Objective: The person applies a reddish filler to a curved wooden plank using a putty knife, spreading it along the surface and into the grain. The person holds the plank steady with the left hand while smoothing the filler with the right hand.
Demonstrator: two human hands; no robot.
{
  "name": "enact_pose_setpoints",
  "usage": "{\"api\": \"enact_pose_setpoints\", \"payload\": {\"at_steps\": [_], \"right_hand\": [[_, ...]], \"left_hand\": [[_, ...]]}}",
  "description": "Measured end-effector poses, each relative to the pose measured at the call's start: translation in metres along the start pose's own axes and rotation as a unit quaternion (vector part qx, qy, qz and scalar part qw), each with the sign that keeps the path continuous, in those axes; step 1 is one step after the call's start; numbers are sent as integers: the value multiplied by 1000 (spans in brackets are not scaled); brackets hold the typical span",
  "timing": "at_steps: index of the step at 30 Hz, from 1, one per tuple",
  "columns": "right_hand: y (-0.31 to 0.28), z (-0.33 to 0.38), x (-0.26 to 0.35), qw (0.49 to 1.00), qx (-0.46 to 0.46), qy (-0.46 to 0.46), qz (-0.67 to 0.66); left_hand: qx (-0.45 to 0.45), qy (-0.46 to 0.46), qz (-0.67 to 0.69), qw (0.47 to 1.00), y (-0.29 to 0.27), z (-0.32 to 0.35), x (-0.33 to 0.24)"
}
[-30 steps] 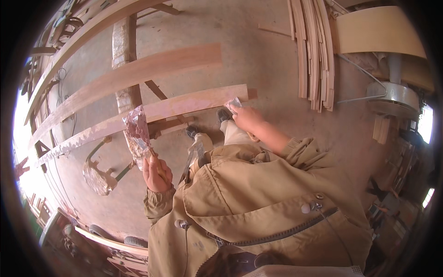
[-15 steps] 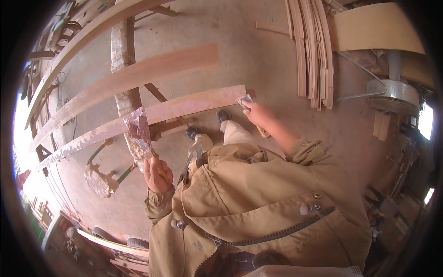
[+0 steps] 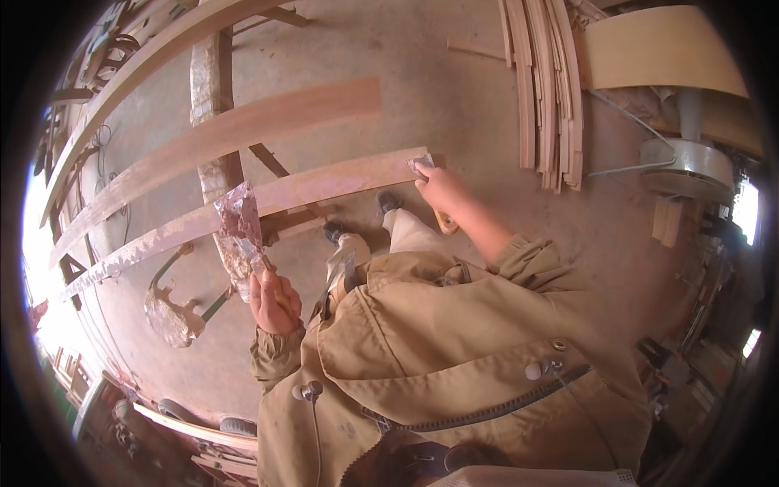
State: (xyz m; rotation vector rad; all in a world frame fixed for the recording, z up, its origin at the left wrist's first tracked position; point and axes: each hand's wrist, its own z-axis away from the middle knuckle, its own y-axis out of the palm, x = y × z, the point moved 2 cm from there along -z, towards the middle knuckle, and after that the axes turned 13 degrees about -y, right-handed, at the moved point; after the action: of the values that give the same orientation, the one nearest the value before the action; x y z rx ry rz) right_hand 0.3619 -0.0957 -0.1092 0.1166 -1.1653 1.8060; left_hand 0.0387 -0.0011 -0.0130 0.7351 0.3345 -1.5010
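My left hand is closed round the handle of a broad putty knife, its blade smeared with pinkish-brown paste and held up. My right hand grips a smaller putty knife by its wooden handle, a finger laid along the blade. That blade lies on the right end of a long wooden board, whose face carries pinkish smears of paste along much of its length. A second board, bare on its right part, lies beyond it. A wrapped crossbeam runs beneath both boards.
Another long board lies farther off at the left. Long strips of wood are stacked on the floor at the far right, beside a metal drum-shaped machine base. A small stool-like stand stands on the left.
My right hand has moved slightly left with its putty knife, the blade shifting from the board's end corner onto its face. My left hand holds almost still.
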Motion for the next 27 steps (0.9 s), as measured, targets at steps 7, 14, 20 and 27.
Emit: {"api": "enact_pose_setpoints", "payload": {"at_steps": [7, 14, 20, 27], "right_hand": [[0, 15, -12, 996, 52, -65, 27], [12, 27, -16, 997, 52, -34, 49], [4, 11, -24, 998, 6, -47, 32], [16, 20, 4, 999, 53, 7, 2]], "left_hand": [[4, 4, -22, 1000, -1, 2, 1], [-16, -1, -12, 1000, -2, 5, 5], [-25, 1, -20, 999, -2, 12, -4], [-5, 16, -18, 1000, -4, 6, 0]]}}
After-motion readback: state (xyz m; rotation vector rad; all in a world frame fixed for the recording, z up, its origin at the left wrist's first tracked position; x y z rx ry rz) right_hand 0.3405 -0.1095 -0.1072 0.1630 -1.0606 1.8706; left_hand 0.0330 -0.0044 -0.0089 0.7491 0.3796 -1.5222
